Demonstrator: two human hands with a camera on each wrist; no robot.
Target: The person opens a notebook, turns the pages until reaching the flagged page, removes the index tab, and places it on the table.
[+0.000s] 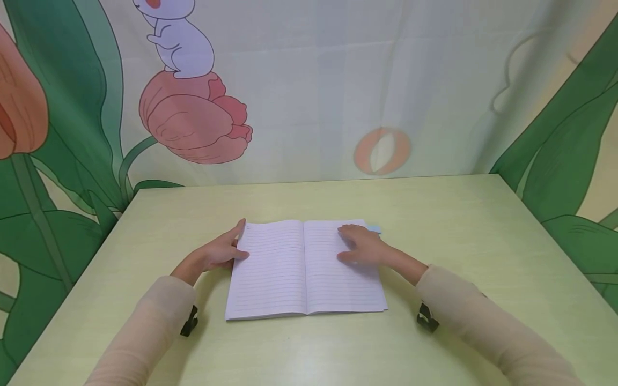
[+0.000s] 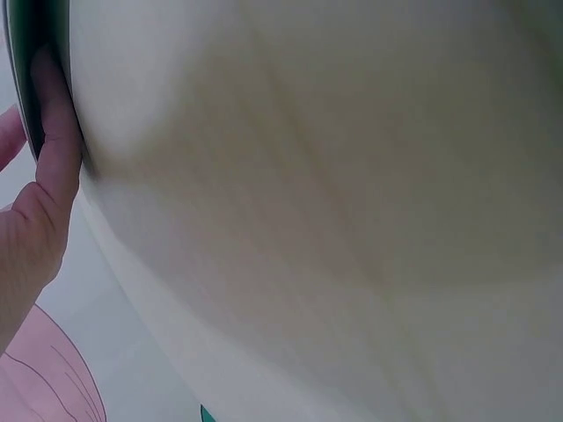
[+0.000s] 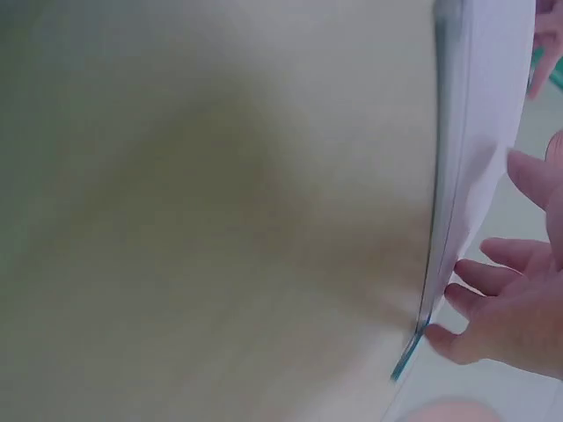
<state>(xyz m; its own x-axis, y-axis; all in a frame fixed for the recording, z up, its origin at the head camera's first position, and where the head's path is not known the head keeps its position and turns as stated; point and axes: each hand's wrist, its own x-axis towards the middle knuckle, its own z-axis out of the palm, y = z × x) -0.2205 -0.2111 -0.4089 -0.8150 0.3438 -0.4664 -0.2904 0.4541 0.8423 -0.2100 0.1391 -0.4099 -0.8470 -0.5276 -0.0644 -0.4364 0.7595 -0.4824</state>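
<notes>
An open notebook (image 1: 277,287) with blank ruled pages lies on the table. At its left edge, my left hand (image 1: 219,253) grips the pages, thumb on top and fingers underneath. The left wrist view has a finger of the left hand (image 2: 54,167) tucked beneath the dark green cover (image 2: 26,44). Over the upper part of the right page is my right hand (image 1: 363,245), fingers spread and pointing inward. In the right wrist view the right hand (image 3: 519,303) has loosely extended fingers close over the page edge (image 3: 479,123).
A light blue tab (image 1: 374,229) juts out past the notebook's upper right edge. The pale yellow-green table (image 1: 309,354) extends around the notebook. Behind it hangs a cloth backdrop (image 1: 309,96) printed with flowers, leaves and a white animal. Small black pieces (image 1: 427,317) show at both sleeves.
</notes>
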